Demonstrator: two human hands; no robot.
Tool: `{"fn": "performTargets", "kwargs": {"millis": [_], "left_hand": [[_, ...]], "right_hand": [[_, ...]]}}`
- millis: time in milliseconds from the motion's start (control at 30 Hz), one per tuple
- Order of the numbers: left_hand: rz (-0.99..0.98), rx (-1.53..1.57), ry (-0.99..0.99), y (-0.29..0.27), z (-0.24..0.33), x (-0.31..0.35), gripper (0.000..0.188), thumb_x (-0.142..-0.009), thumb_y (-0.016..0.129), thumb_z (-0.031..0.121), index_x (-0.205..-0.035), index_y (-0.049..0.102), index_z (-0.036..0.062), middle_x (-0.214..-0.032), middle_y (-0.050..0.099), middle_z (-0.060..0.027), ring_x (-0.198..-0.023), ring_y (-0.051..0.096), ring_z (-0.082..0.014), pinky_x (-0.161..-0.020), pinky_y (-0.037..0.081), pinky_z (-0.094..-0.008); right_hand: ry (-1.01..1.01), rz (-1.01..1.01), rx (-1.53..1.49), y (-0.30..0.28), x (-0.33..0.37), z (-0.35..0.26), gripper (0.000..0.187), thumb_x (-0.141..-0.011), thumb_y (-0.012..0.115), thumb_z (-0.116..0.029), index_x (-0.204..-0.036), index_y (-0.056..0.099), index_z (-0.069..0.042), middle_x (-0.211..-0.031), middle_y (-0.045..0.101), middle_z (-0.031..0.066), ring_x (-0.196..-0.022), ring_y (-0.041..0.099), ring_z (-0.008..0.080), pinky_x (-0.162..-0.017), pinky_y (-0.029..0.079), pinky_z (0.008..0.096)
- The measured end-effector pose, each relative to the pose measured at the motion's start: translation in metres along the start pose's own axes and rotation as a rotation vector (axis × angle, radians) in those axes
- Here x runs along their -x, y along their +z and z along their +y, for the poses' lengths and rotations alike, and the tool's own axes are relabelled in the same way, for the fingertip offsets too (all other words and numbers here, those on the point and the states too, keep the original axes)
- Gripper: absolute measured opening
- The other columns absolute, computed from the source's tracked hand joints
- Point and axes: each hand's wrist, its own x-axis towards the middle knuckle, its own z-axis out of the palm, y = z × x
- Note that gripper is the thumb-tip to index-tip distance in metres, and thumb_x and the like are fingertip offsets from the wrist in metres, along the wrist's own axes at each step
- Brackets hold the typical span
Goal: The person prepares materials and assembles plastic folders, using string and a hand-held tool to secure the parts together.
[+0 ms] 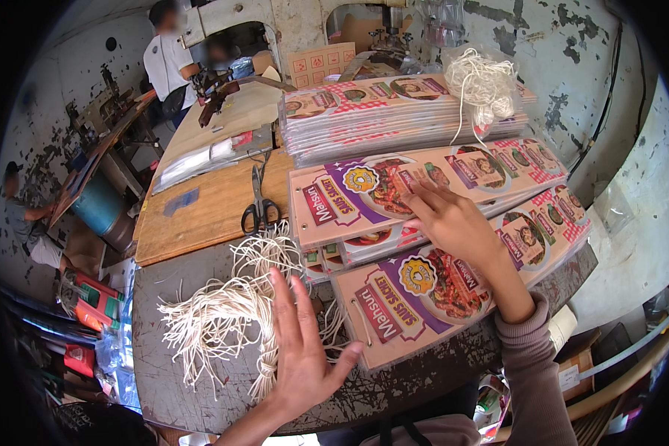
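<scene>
While my right hand lies palm down on the upper printed card, fingers loosely bent and gripping nothing that I can see, my left hand is open, thumb spread wide, holding nothing. The bundle of cream strings lies just left of it, toward the near left corner of the table; whether they touch, I can't tell. The card's long axis runs left to right, slanting a little toward the table's far edge, so its holed end sits just ahead of my left hand, the nearer one.
</scene>
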Motion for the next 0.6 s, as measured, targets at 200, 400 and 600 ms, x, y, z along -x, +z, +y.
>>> {"fn": "performTargets", "kwargs": {"millis": [200, 400, 600], "left_hand": [[-0.047, 0.077, 0.161, 0.019, -0.005, 0.001, 0.115, -0.074, 0.069, 0.042, -0.137, -0.015, -0.0058, -0.143, -0.011, -0.0327, -0.134, 0.001, -0.0459, -0.108, 0.014, -0.0487], [-0.175, 0.090, 0.073, 0.018, -0.003, 0.002, 0.126, -0.065, 0.077, 0.044, -0.136, -0.013, -0.0087, -0.143, -0.004, -0.0328, -0.134, 0.004, -0.0452, -0.110, 0.010, -0.0486], [-0.271, -0.045, 0.112, 0.015, -0.002, 0.002, 0.125, -0.062, 0.075, 0.052, -0.137, -0.003, -0.0090, -0.142, 0.009, -0.0335, -0.134, 0.011, -0.0425, -0.104, 0.014, -0.0619]], "right_hand": [[0.127, 0.003, 0.054, -0.019, -0.006, -0.002, 0.038, -0.076, 0.053, -0.008, -0.114, 0.054, -0.003, -0.102, 0.060, 0.0193, -0.101, 0.058, 0.0299, -0.083, 0.050, 0.0388], [0.100, -0.004, 0.079, -0.048, 0.015, -0.018, 0.043, -0.073, 0.054, -0.008, -0.116, 0.056, -0.012, -0.109, 0.057, 0.0155, -0.103, 0.056, 0.0309, -0.085, 0.048, 0.0433], [0.130, -0.089, 0.087, -0.088, 0.060, -0.054, 0.049, -0.073, 0.056, -0.012, -0.122, 0.054, -0.016, -0.118, 0.051, 0.0159, -0.108, 0.050, 0.0396, -0.090, 0.044, 0.0498]]}}
